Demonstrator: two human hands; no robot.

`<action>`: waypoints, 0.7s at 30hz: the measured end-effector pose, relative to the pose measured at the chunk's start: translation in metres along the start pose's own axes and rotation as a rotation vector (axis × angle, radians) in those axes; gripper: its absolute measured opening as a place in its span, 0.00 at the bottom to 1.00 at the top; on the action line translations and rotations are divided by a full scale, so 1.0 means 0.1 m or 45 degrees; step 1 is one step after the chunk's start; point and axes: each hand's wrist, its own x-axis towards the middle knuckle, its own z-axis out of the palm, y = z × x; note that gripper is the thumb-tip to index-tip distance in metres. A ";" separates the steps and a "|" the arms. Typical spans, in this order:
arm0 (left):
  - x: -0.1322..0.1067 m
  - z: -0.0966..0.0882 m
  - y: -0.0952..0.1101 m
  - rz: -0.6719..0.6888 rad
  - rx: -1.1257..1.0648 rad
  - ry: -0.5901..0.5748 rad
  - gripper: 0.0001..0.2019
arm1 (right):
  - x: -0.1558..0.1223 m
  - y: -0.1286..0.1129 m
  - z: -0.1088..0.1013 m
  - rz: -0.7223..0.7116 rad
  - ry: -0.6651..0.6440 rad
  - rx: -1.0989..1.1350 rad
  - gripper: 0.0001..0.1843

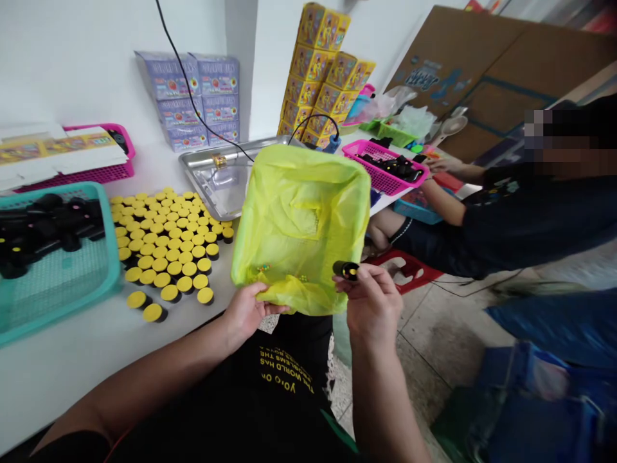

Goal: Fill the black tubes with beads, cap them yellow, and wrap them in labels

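My left hand (pixel 247 310) pinches the near rim of an open yellow-green plastic bag (pixel 299 218), held up over the table edge. A few tiny coloured bits lie inside it. My right hand (pixel 371 302) is closed around a small black cylinder with a yellow end (pixel 346 270), held at the bag's right rim. Several black cylinders with yellow caps (pixel 164 244) stand in rows on the white table (pixel 91 347) to the left of the bag.
A teal basket (pixel 62 283) with black parts sits at the left; a pink basket (pixel 103 170) is behind it. A metal tray (pixel 216 177), purple boxes (pixel 197 99) and yellow boxes (pixel 322 71) stand at the back. Another person (pixel 520 212) sits at the right by a pink basket (pixel 385 167).
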 end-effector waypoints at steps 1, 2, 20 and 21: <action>-0.02 -0.04 -0.04 0.002 0.007 -0.035 0.13 | 0.00 -0.05 -0.03 -0.024 0.014 0.003 0.13; -0.03 -0.07 -0.07 0.002 0.017 -0.072 0.14 | 0.00 -0.09 -0.06 -0.050 0.023 0.005 0.13; 0.00 -0.04 -0.11 -0.004 -0.025 -0.110 0.14 | -0.08 0.06 0.16 0.189 -0.232 -0.219 0.16; 0.01 -0.02 -0.09 -0.002 -0.016 -0.108 0.14 | -0.09 0.07 0.18 0.273 -0.284 -0.169 0.16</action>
